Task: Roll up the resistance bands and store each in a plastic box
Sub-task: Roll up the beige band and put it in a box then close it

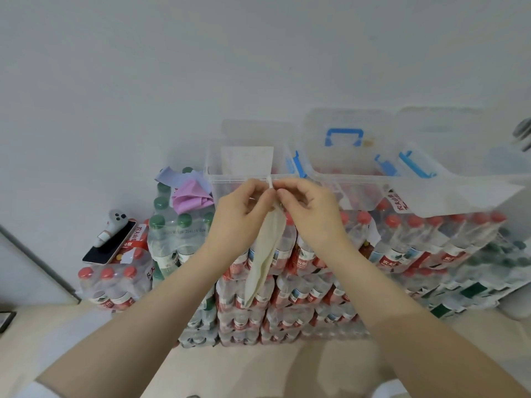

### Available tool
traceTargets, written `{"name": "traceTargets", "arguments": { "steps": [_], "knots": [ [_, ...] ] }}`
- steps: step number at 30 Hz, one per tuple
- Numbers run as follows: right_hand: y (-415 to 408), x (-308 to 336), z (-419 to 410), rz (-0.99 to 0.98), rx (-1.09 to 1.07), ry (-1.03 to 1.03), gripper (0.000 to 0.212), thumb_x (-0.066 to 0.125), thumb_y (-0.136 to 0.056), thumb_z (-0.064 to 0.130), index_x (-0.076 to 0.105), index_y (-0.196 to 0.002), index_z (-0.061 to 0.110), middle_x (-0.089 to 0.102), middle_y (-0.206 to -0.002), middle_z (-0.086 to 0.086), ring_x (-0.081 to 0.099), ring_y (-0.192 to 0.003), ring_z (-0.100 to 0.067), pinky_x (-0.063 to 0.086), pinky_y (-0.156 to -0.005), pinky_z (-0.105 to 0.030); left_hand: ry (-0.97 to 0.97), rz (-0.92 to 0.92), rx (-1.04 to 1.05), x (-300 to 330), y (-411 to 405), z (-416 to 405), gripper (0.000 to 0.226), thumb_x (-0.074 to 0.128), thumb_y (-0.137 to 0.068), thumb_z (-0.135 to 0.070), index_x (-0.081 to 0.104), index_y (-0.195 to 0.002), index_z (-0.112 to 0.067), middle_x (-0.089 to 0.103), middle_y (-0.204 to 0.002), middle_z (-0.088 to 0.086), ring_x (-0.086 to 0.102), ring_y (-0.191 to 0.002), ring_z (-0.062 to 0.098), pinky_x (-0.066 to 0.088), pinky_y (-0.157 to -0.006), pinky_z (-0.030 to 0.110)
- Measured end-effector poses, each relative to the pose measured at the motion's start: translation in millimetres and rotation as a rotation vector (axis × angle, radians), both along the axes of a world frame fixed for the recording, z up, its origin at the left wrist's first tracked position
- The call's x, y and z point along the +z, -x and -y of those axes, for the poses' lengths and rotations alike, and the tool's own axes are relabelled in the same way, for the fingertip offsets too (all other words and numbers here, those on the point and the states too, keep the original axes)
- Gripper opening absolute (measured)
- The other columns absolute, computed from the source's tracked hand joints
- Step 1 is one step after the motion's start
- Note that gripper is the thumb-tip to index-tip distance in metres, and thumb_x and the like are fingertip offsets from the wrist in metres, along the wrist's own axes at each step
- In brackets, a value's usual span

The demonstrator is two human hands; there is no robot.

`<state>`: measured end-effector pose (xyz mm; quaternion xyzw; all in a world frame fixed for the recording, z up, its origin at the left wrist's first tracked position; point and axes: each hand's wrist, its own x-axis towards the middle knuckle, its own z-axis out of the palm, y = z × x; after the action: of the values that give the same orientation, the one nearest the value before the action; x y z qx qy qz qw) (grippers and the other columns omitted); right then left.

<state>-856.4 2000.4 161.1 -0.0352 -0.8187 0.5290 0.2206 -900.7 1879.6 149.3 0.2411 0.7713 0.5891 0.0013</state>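
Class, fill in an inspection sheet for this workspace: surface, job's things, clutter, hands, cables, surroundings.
Surface: stacked packs of bottled water serve as the worktop.
Job's things: cream resistance band hanging from both hands; purple bands heaped on the left; clear plastic boxes with blue latches behind.
Clutter: phone with a small device on it.
Hands: left hand and right hand pinch the band's top end.
Cables: nothing seen.
Surroundings: white wall, pale floor.

Stacked packs of water bottles [301,268] stand on the floor [258,369] against the wall [201,67], and three plastic boxes [244,168] sit side by side on top of them. Loose resistance bands [191,191] lie on the packs just left of the leftmost box. Farther left, on a lower pack, lies a phone [110,244] with a small device [113,225] on it. Before the leftmost box, both hands pinch the top of a band [265,254] that hangs down in front of the packs: left hand [241,214], right hand [310,208].
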Motion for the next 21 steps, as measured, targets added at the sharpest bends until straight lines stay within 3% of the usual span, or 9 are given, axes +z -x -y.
{"name": "traceTargets", "arguments": {
  "steps": [2, 6, 9, 11, 13, 15, 18, 21],
  "knots": [
    [-3, -2, -3, 0.027, 0.102, 0.046, 0.023, 0.057, -0.088, 0.016, 0.065, -0.11, 0.019, 0.067, -0.102, 0.01, 0.062, -0.1, -0.004, 0.05, -0.089, -0.021, 0.011, -0.013, 0.003, 1, -2, 2, 0.02, 0.044, -0.095, -0.028, 0.064, -0.093, -0.028, 0.069, -0.093, -0.007, 0.062, -0.091, 0.007, 0.048, -0.081, 0.025],
    [-3, -9, -5, 0.106, 0.157, 0.091, 0.04, 0.069, -0.08, 0.019, 0.057, -0.118, 0.022, 0.063, -0.119, 0.004, 0.058, -0.112, -0.009, 0.048, -0.098, -0.034, 0.124, -0.083, 0.036, 3, 1, 2, 0.038, 0.039, -0.096, -0.032, 0.068, -0.09, -0.008, 0.057, -0.098, 0.001, 0.053, -0.098, 0.011, 0.038, -0.08, 0.017],
    [-4, -12, -2, 0.076, 0.091, 0.167, 0.03, 0.069, -0.081, 0.019, 0.059, -0.109, 0.023, 0.065, -0.112, 0.005, 0.06, -0.107, -0.009, 0.051, -0.093, -0.031, 0.147, -0.06, 0.013, -4, 4, 2, 0.041, 0.038, -0.091, -0.048, 0.07, -0.086, -0.023, 0.042, -0.104, -0.002, 0.048, -0.11, 0.02, 0.042, -0.094, 0.037],
    [-4, -12, -3, 0.044, 0.04, 0.181, 0.021, 0.066, -0.083, 0.015, 0.06, -0.101, 0.022, 0.066, -0.106, 0.005, 0.062, -0.101, -0.009, 0.052, -0.089, -0.027, 0.176, -0.086, -0.005, -4, 0, 4, 0.051, 0.035, -0.086, -0.059, 0.07, -0.09, -0.023, 0.037, -0.116, -0.004, 0.043, -0.12, 0.021, 0.04, -0.099, 0.048],
    [-4, -10, -7, 0.037, 0.019, 0.194, 0.012, 0.061, -0.086, 0.013, 0.061, -0.093, 0.024, 0.067, -0.097, 0.005, 0.064, -0.093, -0.009, 0.052, -0.084, -0.024, 0.177, -0.082, -0.041, -2, -2, 7, 0.052, 0.039, -0.09, -0.052, 0.071, -0.09, -0.011, 0.032, -0.127, -0.006, 0.032, -0.129, 0.012, 0.036, -0.104, 0.045],
    [-5, -4, -14, 0.052, 0.045, 0.295, 0.015, 0.056, -0.089, 0.013, 0.062, -0.086, 0.026, 0.068, -0.087, 0.005, 0.065, -0.085, -0.011, 0.054, -0.082, -0.03, 0.156, -0.106, -0.102, 0, -4, 10, 0.034, 0.045, -0.092, -0.037, 0.072, -0.094, -0.016, 0.03, -0.134, -0.01, 0.025, -0.132, 0.004, 0.04, -0.101, 0.037],
    [-5, 4, -24, 0.073, 0.09, 0.345, 0.019, 0.056, -0.089, 0.011, 0.064, -0.081, 0.027, 0.067, -0.084, 0.004, 0.062, -0.083, -0.014, 0.053, -0.082, -0.042, 0.036, -0.239, -0.094, 1, -5, 15, 0.012, 0.057, -0.087, -0.031, 0.063, -0.094, -0.038, 0.041, -0.131, -0.015, 0.041, -0.125, 0.007, 0.044, -0.095, 0.026],
    [-5, 6, -23, 0.085, 0.106, 0.308, 0.021, 0.06, -0.086, 0.01, 0.067, -0.077, 0.028, 0.066, -0.083, 0.008, 0.06, -0.085, -0.012, 0.051, -0.085, -0.04, -0.124, -0.062, -0.03, 8, 0, 17, 0.017, 0.064, -0.084, -0.023, 0.051, -0.091, -0.032, 0.06, -0.111, -0.008, 0.061, -0.104, 0.013, 0.053, -0.08, 0.028]
  ]
}}
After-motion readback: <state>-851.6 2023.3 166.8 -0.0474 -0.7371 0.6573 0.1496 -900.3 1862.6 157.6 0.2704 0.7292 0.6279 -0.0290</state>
